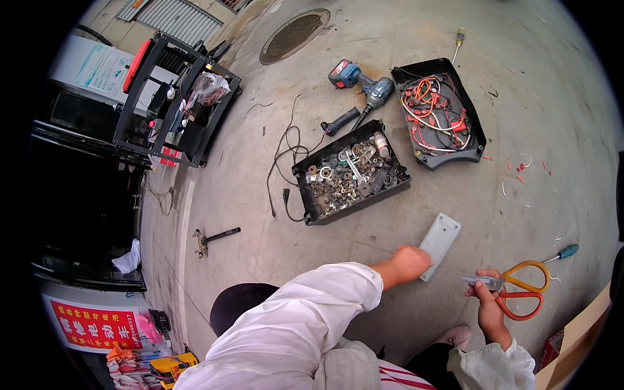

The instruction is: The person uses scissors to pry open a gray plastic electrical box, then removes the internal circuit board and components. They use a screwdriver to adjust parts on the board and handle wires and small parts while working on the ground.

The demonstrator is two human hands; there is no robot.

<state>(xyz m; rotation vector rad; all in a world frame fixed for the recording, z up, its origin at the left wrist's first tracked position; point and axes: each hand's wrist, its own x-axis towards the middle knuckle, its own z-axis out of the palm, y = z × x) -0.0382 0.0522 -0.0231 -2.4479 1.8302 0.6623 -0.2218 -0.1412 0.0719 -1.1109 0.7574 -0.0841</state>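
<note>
My left hand point(409, 263) reaches forward at lower centre, its fingers curled at the left edge of a grey rectangular plate point(441, 240) with small holes. Whether that plate rests on the concrete or is lifted is hard to tell. At lower right, my right hand point(487, 296) grips a pair of scissors point(520, 305) around the blades, with yellow-orange and red handle loops pointing right. Past the scissors lies a screwdriver point(567, 251) with a teal handle.
Ahead sit a black bin of hardware point(351, 207), a black tray of coloured wires point(474, 146), a cordless drill point(376, 91), a cable point(279, 172) and another screwdriver point(461, 39). A T-shaped metal part point(218, 235) lies left; a cart point(201, 130) stands upper left; cardboard point(565, 344) borders the right.
</note>
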